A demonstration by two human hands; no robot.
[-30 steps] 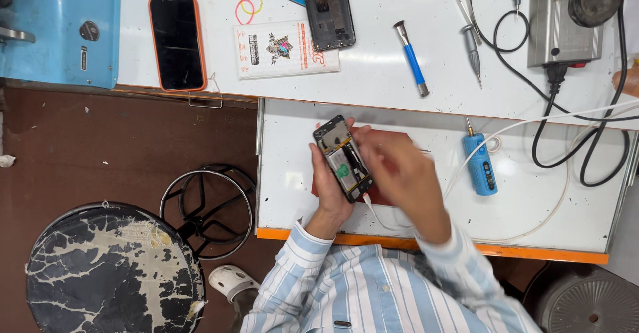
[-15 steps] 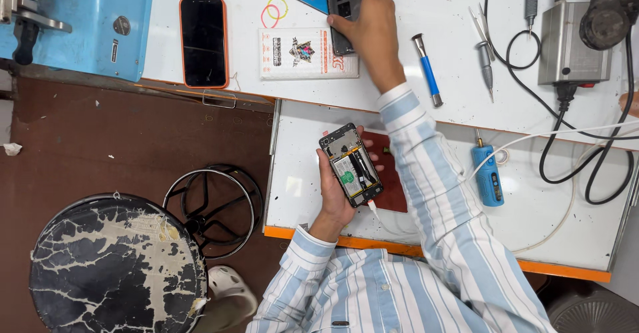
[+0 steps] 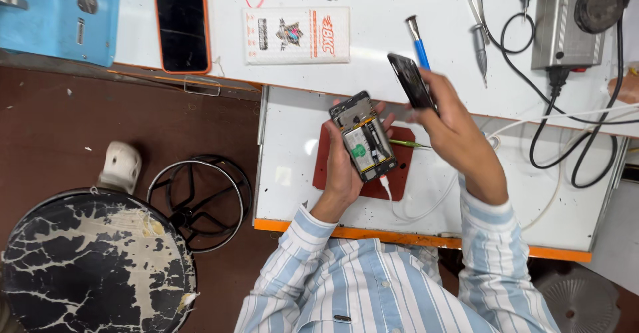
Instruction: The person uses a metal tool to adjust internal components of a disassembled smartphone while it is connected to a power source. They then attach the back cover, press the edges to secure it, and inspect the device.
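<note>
My left hand [image 3: 341, 173] holds an opened phone [image 3: 364, 137] with its back off, so the inner boards and a green part show. A white cable [image 3: 399, 203] runs from the phone's lower end. This phone hovers over a dark red mat [image 3: 399, 173] on the white lower shelf [image 3: 286, 173]. My right hand [image 3: 459, 130] grips a dark flat phone panel [image 3: 413, 80], tilted on edge, just to the right of and above the opened phone. Green-tipped tweezers [image 3: 407, 144] lie on the mat between my hands.
On the upper white bench lie a black phone in an orange case [image 3: 181, 21], a white printed packet [image 3: 297, 34], a blue-handled tool [image 3: 419, 43], tweezers [image 3: 480, 20] and a grey box with black cables [image 3: 566, 26]. A marbled black stool [image 3: 93, 266] and wire ring [image 3: 200, 200] stand at left.
My right hand has come back from the far bench holding the dark panel and now sits beside the opened phone. My left hand has kept hold of the phone.
</note>
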